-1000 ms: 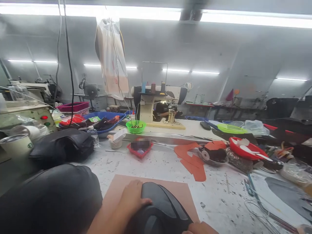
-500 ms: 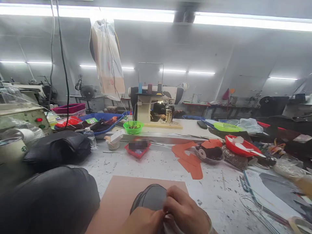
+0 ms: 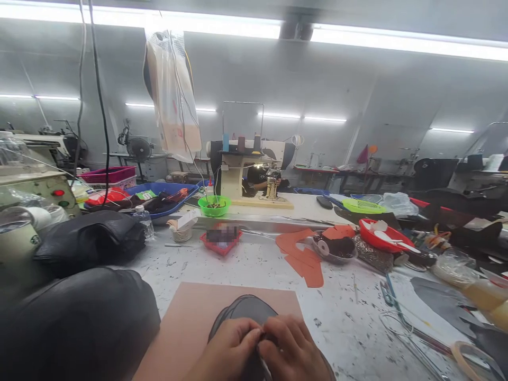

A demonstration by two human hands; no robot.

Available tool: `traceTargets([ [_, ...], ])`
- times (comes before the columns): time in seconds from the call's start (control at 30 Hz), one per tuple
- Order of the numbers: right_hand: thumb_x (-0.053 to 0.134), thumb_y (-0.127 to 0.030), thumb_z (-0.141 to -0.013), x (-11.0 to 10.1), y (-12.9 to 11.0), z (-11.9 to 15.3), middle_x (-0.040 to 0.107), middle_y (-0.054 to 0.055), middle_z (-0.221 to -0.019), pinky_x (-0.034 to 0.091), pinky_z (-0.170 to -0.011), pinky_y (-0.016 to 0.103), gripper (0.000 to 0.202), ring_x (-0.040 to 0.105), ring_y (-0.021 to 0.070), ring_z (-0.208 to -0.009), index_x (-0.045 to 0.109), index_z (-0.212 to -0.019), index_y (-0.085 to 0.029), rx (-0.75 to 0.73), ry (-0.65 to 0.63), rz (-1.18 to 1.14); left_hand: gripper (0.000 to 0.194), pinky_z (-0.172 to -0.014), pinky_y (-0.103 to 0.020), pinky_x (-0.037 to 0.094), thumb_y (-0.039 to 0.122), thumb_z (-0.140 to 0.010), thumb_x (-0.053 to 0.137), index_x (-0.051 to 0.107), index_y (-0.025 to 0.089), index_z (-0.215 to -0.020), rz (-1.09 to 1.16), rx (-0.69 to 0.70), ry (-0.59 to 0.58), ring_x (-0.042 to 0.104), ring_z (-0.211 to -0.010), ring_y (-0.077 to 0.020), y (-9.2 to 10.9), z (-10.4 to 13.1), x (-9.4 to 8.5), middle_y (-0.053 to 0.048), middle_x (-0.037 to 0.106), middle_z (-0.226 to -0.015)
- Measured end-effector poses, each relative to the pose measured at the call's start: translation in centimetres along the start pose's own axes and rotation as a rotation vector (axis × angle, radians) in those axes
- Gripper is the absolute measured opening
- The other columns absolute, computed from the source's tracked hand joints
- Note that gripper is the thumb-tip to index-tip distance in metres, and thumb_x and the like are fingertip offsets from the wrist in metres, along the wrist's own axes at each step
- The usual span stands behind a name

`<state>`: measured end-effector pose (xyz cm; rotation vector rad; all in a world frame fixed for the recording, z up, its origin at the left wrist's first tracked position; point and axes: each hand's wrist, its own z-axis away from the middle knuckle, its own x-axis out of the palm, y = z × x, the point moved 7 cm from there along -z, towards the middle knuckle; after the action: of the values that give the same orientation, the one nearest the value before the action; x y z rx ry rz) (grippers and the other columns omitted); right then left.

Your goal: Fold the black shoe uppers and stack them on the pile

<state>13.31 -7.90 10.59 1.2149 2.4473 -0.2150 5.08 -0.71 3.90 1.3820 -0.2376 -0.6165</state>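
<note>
Dark, rounded, layered pieces lie on a pinkish-tan sheet at the bottom centre. Over their near part, my left hand is closed, thumb and fingertips pinched together. Close against it on the right, my right hand has its fingers curled in. The fingertips of both hands meet over the dark pieces. A thin, pale-edged strip shows just below the fingertips, but what exactly each hand grips is too small to make out.
Black stacked material stands at the left. Orange pieces, a red basket and a red dish lie farther back. A sewing machine stands across the table, a person partly visible behind it. Tape lies lower right.
My left hand has risen and shows more of its fingers, now pinched near the right hand. My right hand has turned and lowered slightly. The whole view has shifted a little.
</note>
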Motion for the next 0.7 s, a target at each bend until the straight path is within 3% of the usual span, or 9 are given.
traceTargets([
  [0.13, 0.033, -0.010, -0.085, -0.2, -0.1, 0.7, 0.050, 0.006, -0.082, 0.033, -0.069, 0.032, 0.027, 0.047, 0.0155, -0.073, 0.051, -0.066, -0.014, 0.022, 0.040, -0.062, 0.036, -0.072, -0.030, 0.038, 0.047, -0.069, 0.046, 0.058, 0.013, -0.067, 0.040, 0.008, 0.030, 0.052, -0.073, -0.0192, 0.5, 0.1, -0.4, -0.002, 0.058, -0.066],
  [0.23, 0.032, -0.012, -0.088, -0.5, -0.1, 0.5, 0.051, 0.006, -0.086, 0.033, -0.073, 0.034, 0.029, 0.048, 0.0169, -0.077, 0.054, -0.069, -0.014, 0.021, 0.033, -0.060, 0.036, -0.072, -0.030, 0.040, 0.047, -0.066, 0.053, 0.061, 0.013, -0.075, 0.117, 0.003, -0.008, 0.055, -0.077, -0.0209, 0.4, 0.4, 0.0, -0.004, 0.062, -0.074],
  [0.33, 0.033, -0.010, -0.088, -0.8, -0.1, -0.2, 0.054, 0.007, -0.089, 0.033, -0.075, 0.034, 0.030, 0.048, 0.0173, -0.079, 0.056, -0.070, -0.014, 0.028, 0.007, -0.019, 0.029, -0.072, -0.028, 0.040, 0.039, -0.073, 0.051, 0.063, 0.015, -0.082, 0.041, 0.053, -0.028, 0.057, -0.082, -0.0210, 1.0, 1.0, 0.6, -0.004, 0.065, -0.082],
  [0.43, 0.037, -0.008, -0.087, -1.1, -0.5, -0.6, 0.055, 0.006, -0.086, 0.034, -0.074, 0.032, 0.027, 0.049, 0.0165, -0.077, 0.056, -0.069, -0.013, 0.004, -0.044, -0.012, 0.031, -0.068, -0.026, 0.039, 0.037, -0.079, 0.042, 0.064, 0.015, -0.075, -0.088, 0.110, -0.012, 0.055, -0.076, -0.0190, 1.9, 1.5, 0.5, -0.003, 0.064, -0.076],
  [0.57, 0.037, -0.003, -0.084, -1.4, -1.1, -0.1, 0.056, 0.005, -0.082, 0.037, -0.073, 0.032, 0.027, 0.050, 0.0147, -0.074, 0.054, -0.065, -0.013, -0.049, -0.050, -0.023, 0.033, -0.061, -0.026, 0.037, 0.043, -0.072, 0.046, 0.058, 0.013, -0.067, 0.011, 0.002, 0.034, 0.049, -0.063, -0.0157, 1.4, 1.3, -0.4, -0.001, 0.055, -0.061],
  [0.7, 0.040, -0.001, -0.081, -1.6, -1.2, 0.0, 0.057, 0.005, -0.081, 0.040, -0.075, 0.032, 0.023, 0.053, 0.0146, -0.075, 0.052, -0.065, -0.013, -0.034, -0.012, -0.006, 0.029, -0.066, -0.027, 0.039, 0.041, -0.068, 0.050, 0.057, 0.013, -0.073, 0.084, -0.020, 0.039, 0.052, -0.070, -0.0171, 1.2, 1.1, -0.2, -0.002, 0.057, -0.069],
])
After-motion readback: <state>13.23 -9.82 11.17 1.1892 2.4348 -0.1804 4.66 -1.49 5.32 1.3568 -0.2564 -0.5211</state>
